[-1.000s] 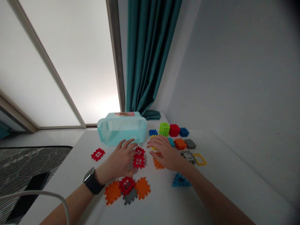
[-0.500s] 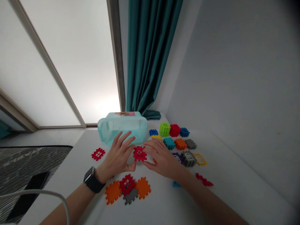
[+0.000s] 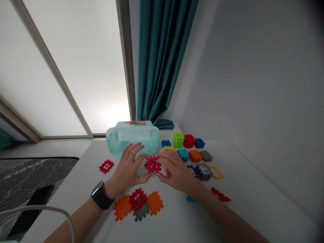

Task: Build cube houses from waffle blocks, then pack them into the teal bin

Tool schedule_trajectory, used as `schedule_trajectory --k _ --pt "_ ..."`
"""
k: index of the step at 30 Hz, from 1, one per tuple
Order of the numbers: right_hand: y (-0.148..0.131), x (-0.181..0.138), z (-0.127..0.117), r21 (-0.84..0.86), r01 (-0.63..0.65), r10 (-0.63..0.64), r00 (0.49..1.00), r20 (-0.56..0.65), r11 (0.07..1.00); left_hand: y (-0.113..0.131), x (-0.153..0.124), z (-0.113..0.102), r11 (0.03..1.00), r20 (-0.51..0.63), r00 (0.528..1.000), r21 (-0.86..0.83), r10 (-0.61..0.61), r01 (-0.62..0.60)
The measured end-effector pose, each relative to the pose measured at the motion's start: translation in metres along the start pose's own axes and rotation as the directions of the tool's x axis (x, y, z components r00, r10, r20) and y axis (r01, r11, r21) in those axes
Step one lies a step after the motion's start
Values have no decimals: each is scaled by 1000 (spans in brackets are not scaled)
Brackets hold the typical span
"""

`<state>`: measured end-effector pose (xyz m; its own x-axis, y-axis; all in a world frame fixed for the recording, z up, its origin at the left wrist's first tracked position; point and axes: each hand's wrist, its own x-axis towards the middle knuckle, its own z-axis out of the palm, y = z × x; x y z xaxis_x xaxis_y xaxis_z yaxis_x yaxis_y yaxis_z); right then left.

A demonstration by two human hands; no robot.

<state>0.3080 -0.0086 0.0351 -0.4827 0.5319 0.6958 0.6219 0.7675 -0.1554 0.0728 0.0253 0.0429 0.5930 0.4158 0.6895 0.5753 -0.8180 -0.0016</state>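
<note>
Left hand (image 3: 130,167) and right hand (image 3: 177,168) both grasp the red toothed square plastic piece (image 3: 153,164), thumbs low, fingers above, 1 hand per side. Can't tell if it's 1 layer or several joined. It's over the middle of the white desk (image 3: 182,222). Black smartwatch (image 3: 102,196) on left wrist.

Orange toothed plastic piece (image 3: 168,172) partly hidden by right hand. Toward near edge, 4 flat toothed pieces in a cluster: orange square tile (image 3: 122,207), red window tile (image 3: 138,199), grey tile (image 3: 141,212), second orange tile (image 3: 155,203). Another red window tile (image 3: 106,166) near the desk's left edge.

Translucent aqua plastic bin (image 3: 109,145) near far edge, on its side, opening facing the hands.

Beyond the right hand, toward far right: lime green cube (image 3: 178,140), red block (image 3: 189,141), dark blue block (image 3: 199,143) in a row. In front: teal stack (image 3: 183,155), orange stack (image 3: 195,156), grey stack (image 3: 206,156). Nearer: purple, grey and yellow window pieces (image 3: 204,171). Red pointed piece (image 3: 221,194) right of right forearm; blue piece (image 3: 190,199) partly behind it.

Teal fabric curtain (image 3: 164,67) past far edge.
</note>
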Motion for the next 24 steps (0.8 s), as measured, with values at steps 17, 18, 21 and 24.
schedule_trajectory --k 17,18,21,24 --pt "9 -5 -12 -1 -96 96 994 55 995 -6 -4 0 993 -25 1000 -120 -18 15" --pt "8 -5 -12 2 -100 100 994 53 995 -6 -4 0 992 -21 1000 -122 -16 14" --pt "7 -5 -11 6 -105 104 993 58 994 -5 -3 -1 992 -12 1000 -127 -9 7" --pt "6 -4 -11 19 -117 116 991 66 993 -5 -3 -1 991 -13 1000 -133 -2 1"
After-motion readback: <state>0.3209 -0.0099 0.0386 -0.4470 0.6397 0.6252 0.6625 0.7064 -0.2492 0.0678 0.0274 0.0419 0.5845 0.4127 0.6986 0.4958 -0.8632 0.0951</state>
